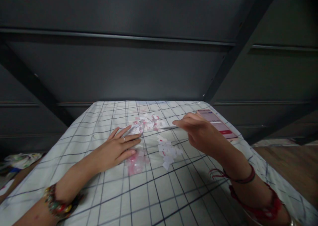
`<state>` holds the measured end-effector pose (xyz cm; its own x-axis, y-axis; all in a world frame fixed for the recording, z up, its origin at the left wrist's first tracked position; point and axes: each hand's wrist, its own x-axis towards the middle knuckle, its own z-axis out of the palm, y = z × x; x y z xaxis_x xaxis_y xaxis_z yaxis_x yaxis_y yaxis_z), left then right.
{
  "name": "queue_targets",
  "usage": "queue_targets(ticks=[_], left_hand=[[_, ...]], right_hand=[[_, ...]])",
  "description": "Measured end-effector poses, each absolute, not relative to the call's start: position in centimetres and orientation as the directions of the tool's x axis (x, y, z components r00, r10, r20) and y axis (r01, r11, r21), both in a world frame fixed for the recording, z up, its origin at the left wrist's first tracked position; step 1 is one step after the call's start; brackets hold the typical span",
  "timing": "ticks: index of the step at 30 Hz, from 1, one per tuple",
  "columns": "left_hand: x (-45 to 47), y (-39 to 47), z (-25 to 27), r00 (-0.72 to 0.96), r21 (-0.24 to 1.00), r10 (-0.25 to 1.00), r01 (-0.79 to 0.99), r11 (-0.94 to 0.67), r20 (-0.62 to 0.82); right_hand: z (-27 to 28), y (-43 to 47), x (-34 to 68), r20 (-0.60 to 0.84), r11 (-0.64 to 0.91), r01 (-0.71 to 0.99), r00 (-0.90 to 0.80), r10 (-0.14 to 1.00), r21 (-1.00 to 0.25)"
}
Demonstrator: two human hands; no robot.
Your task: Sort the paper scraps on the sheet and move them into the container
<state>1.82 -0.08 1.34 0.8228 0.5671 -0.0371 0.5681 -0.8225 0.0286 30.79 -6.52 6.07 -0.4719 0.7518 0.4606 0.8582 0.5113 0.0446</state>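
Note:
My left hand (121, 144) lies flat with its fingers spread on the checked cloth, fingertips beside a heap of small white and pink paper pieces (146, 121). Its thumb rests at the edge of a clear and pink plastic packet (136, 163). My right hand (198, 130) is closed in a pinch at the right of the heap. From its fingertips a thin pale strip (167, 127) reaches left to the heap; its exact kind is unclear. Between and below the hands lies a smaller cluster of white paper pieces (168, 151).
A phone (218, 123) with a lit screen lies beyond my right wrist near the table's right edge. White cloth with dark grid lines (139, 199) covers the table. Dark metal panels (139, 70) rise behind it. Blurred clutter (21, 161) sits low at the left.

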Motion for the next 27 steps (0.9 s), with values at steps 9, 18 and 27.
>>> queue_targets(ticks=[9, 18, 27], left_hand=[[2.0, -0.1, 1.5, 0.827, 0.037, 0.561, 0.562, -0.826, -0.03], [1.9, 0.1, 1.3, 0.828, 0.043, 0.56, 0.561, -0.827, -0.028], [2.0, -0.1, 1.6, 0.817, 0.066, 0.576, 0.577, -0.814, -0.033]], right_hand=[[6.2, -6.6, 29.4, 0.365, 0.526, 0.844, -0.524, 0.769, 0.103], [6.2, -6.8, 29.0, 0.414, 0.538, 0.825, -0.557, 0.72, 0.173], [6.1, -6.9, 28.7, 0.481, 0.591, 0.788, -0.59, 0.648, 0.171]])
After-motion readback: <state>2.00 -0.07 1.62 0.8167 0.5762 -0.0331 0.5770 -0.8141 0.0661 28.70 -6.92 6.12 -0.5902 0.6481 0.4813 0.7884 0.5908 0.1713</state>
